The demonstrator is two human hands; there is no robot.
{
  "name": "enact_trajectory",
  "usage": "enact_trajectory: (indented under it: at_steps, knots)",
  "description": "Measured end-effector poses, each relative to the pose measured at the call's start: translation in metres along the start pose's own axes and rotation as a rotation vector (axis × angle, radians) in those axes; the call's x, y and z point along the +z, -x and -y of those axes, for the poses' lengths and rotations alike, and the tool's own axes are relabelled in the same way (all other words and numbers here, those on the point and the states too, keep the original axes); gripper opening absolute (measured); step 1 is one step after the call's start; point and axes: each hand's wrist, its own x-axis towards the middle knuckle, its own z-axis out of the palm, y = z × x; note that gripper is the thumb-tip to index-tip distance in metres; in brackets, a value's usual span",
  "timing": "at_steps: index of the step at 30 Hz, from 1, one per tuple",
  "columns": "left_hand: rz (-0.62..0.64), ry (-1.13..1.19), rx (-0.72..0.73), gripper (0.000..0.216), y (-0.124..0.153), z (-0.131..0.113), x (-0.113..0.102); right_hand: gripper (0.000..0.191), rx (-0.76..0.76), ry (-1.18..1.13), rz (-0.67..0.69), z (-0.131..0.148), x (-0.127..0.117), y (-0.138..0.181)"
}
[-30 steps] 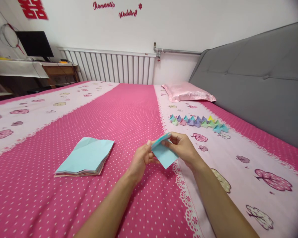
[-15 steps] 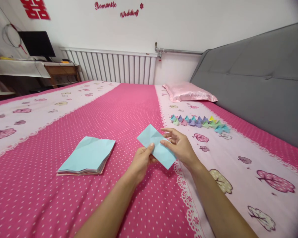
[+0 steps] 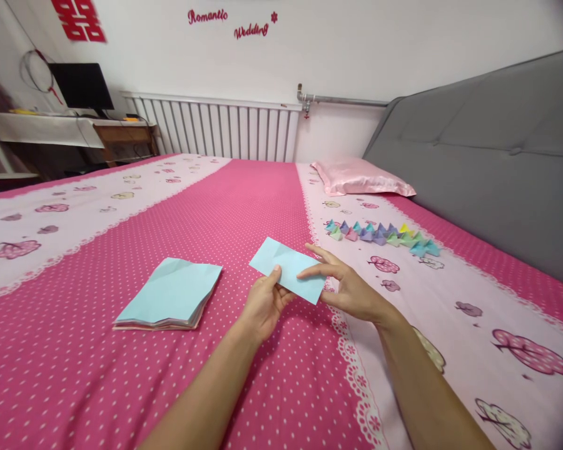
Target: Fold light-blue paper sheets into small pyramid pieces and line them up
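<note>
A light blue sheet of paper (image 3: 286,265), folded to a rectangle, is held in the air above the bedspread. My left hand (image 3: 266,303) pinches its lower left edge, thumb on top and fingers underneath. My right hand (image 3: 349,284) is at the right end, one fingertip lying on the paper's face and other fingers around its edge; the upper finger sticks out behind. To the left lies a stack of square paper (image 3: 171,292) with a light blue sheet on top. Small folded paper pieces (image 3: 380,234) in several colours stand in rows beyond my right hand.
The pink dotted bedspread (image 3: 258,194) has pale printed bands on both sides. A pink pillow (image 3: 361,178) rests against the grey headboard (image 3: 488,125). Behind the bed are a white radiator (image 3: 216,125) and a desk with a monitor (image 3: 82,86).
The blue paper has turned flatter and moved slightly left in my hands. My right fingers have shifted along its right end. The camera view has moved slightly.
</note>
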Motion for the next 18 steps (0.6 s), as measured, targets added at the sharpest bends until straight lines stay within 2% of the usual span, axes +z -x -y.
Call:
enact_trajectory:
  at_steps: [3, 10, 14, 18]
  knots:
    - [0.027, -0.011, -0.017, 0.021, 0.001, 0.000, 0.001, 0.035, 0.010, -0.004, -0.060, -0.004, 0.002, -0.002]
    - [0.128, -0.047, -0.042, 0.024, 0.004, 0.000, 0.001, 0.016, 0.051, -0.096, -0.182, -0.009, 0.005, -0.007]
    - [0.161, -0.058, -0.039, 0.023, 0.005, 0.001, 0.000, 0.014, 0.082, -0.163, -0.255, -0.004, 0.011, -0.010]
    - [0.205, -0.075, -0.013, 0.020, 0.005, 0.003, -0.001, 0.017, 0.170, -0.120, -0.358, -0.001, 0.018, -0.011]
